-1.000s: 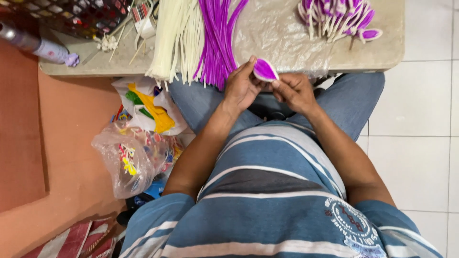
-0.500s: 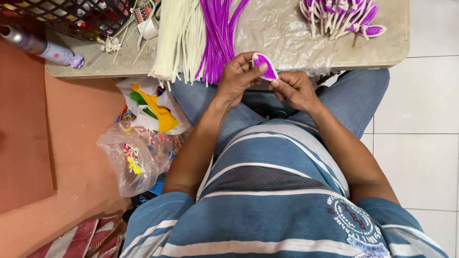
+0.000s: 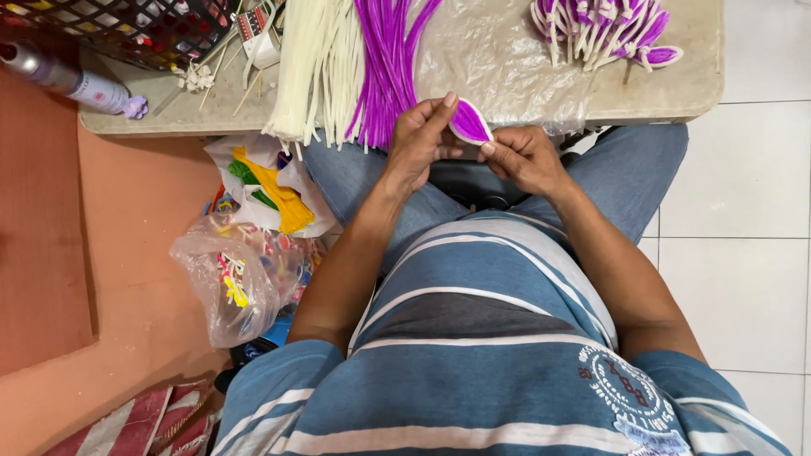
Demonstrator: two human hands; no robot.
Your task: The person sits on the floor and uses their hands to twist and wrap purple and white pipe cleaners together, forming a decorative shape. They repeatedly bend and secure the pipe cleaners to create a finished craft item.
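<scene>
Left hand (image 3: 420, 139) and right hand (image 3: 524, 159) pinch purple petal (image 3: 469, 123) (edge-shaping step, likely); finished petals (image 3: 604, 29) lie beyond right hand.

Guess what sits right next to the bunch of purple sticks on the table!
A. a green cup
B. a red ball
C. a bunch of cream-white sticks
C: the cream-white sticks lie touching the left side of the purple sticks on the table.
</scene>
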